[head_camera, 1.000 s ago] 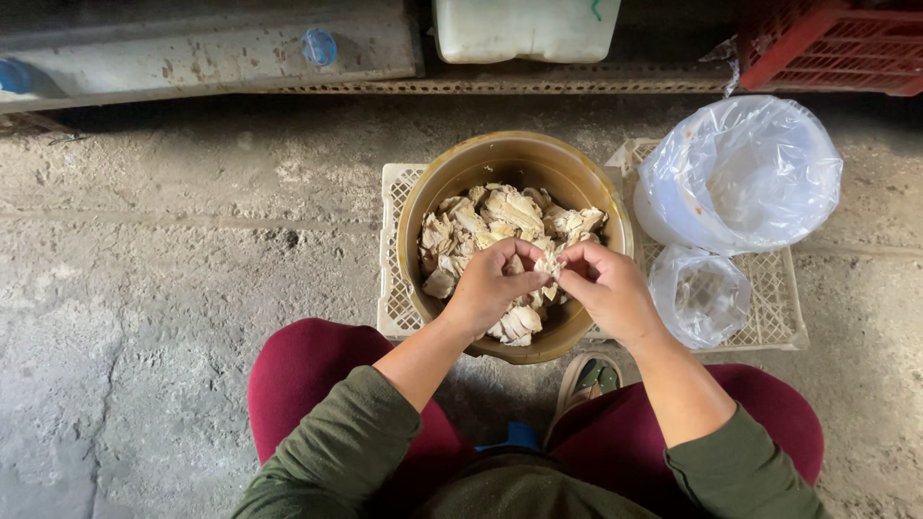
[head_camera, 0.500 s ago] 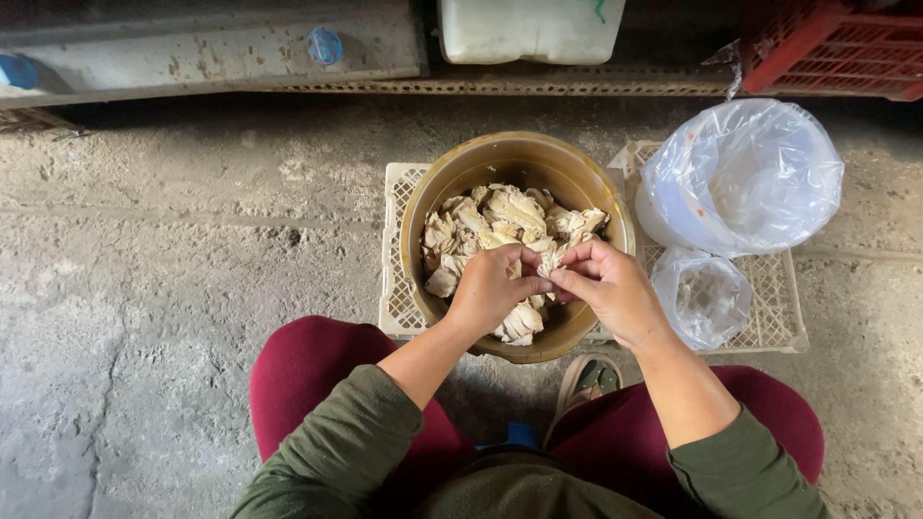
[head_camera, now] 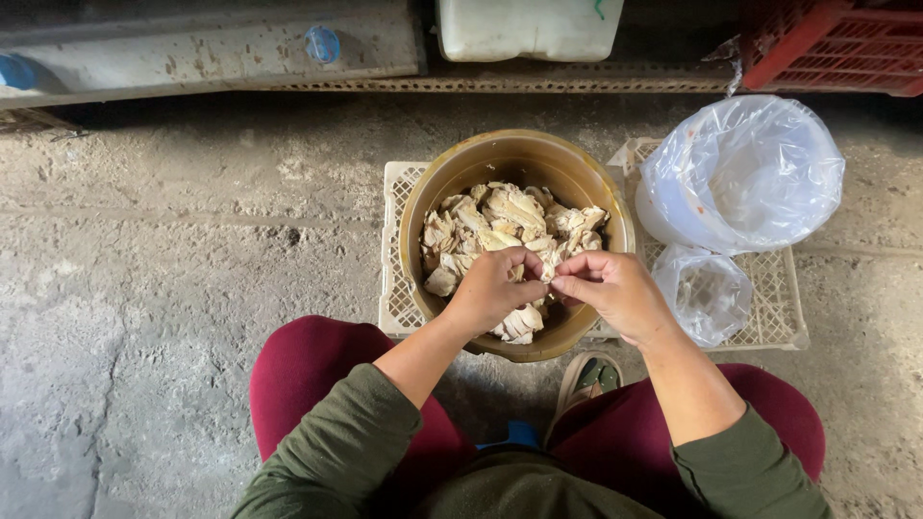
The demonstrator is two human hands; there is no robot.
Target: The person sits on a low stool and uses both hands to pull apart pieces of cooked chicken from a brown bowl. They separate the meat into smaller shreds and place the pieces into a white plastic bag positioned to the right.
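Observation:
A round tan bowl (head_camera: 452, 183) stands on a flat cream plastic crate (head_camera: 396, 288) on the concrete floor. It holds a heap of pale, torn pieces (head_camera: 510, 216) that look like mushrooms. My left hand (head_camera: 495, 288) and my right hand (head_camera: 615, 293) meet over the near side of the bowl. Both pinch the same pale piece (head_camera: 546, 269) between fingertips and thumbs. My green sleeves and dark red trouser legs fill the bottom of the view.
A large clear plastic bag over a white tub (head_camera: 740, 173) sits on the crate to the right, with a smaller clear bag (head_camera: 707, 293) in front of it. A white container (head_camera: 529, 27), a red crate (head_camera: 832, 43) and a sandal (head_camera: 586, 377) are also in view.
Both hands have stayed together over the bowl, shifting slightly while working the pale piece between the fingers. The bowl and bags have not moved.

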